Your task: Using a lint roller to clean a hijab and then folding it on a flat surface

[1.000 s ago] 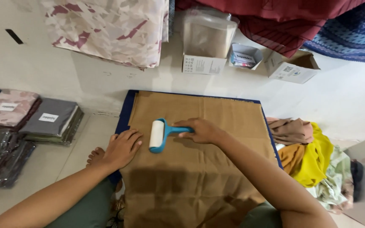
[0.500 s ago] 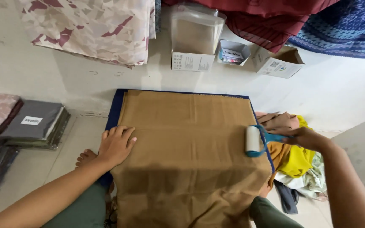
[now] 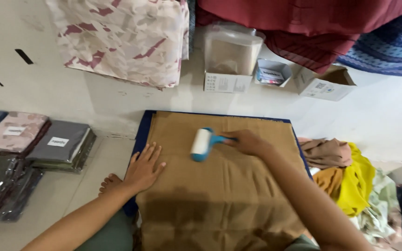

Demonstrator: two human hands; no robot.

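A brown cloth [image 3: 238, 186] lies spread flat over a dark blue board [image 3: 141, 130] on the floor. My right hand [image 3: 247, 142] grips the blue handle of a lint roller [image 3: 202, 144], whose white roll rests on the cloth left of centre. Pressed flat on the cloth's left edge is my left hand [image 3: 144, 167], fingers spread, holding nothing. A bare foot [image 3: 110, 182] shows beside the board's left side.
Packaged folded fabrics [image 3: 59, 146] lie in a row at the left. A heap of loose brown, yellow and green cloths [image 3: 350, 181] sits at the right. Small boxes [image 3: 227, 82] and a clear plastic container [image 3: 232, 51] stand behind the board, under hanging patterned fabrics [image 3: 126, 37].
My right hand has carried the lint roller from the cloth's right edge back to left of centre. My left hand stays pressed on the left edge.
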